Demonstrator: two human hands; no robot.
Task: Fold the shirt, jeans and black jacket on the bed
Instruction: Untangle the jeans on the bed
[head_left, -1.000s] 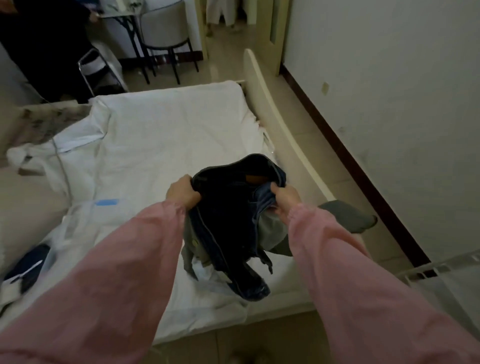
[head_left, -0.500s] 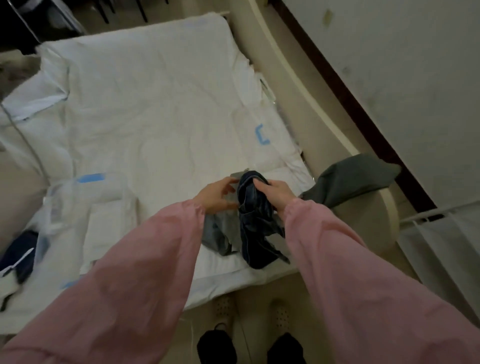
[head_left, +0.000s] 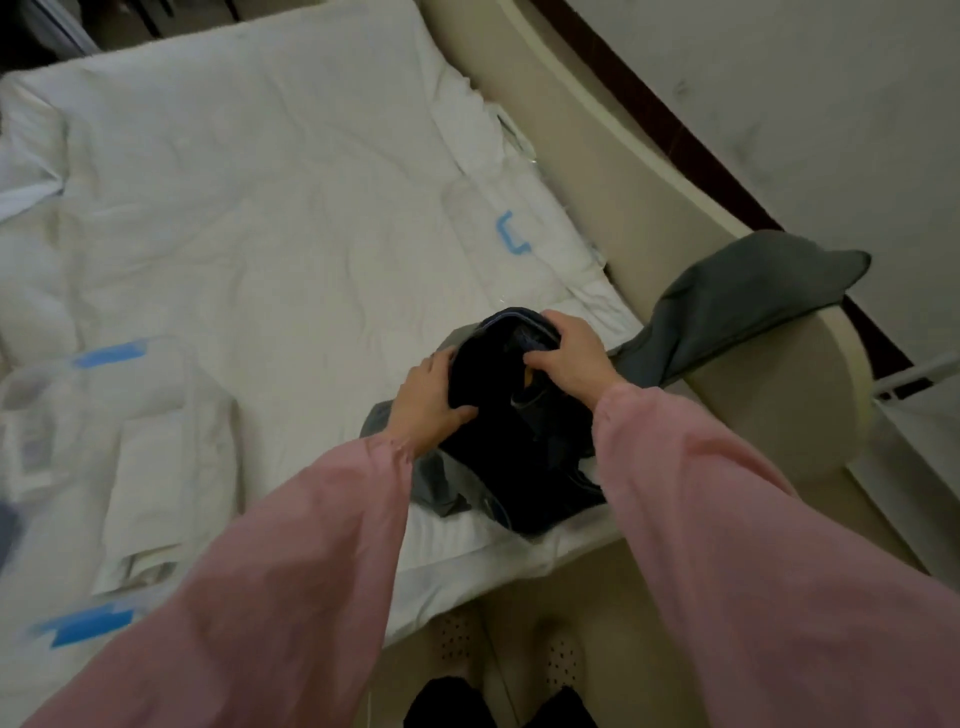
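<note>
Head view: the jeans (head_left: 519, 447), a dark denim bundle, sit at the near right corner of the bed (head_left: 260, 208). They lie partly on a grey garment (head_left: 737, 306) whose other end drapes over the cream bed frame (head_left: 597, 171) on the right. The left hand (head_left: 431, 402) grips the bundle's left fold with its fingers curled round it, and the right hand (head_left: 569, 353) has its fingers hooked over the top edge. At the near left of the bed lies a clear plastic container (head_left: 36, 400) with blue tabs, with white folded fabric (head_left: 156, 467) inside.
</note>
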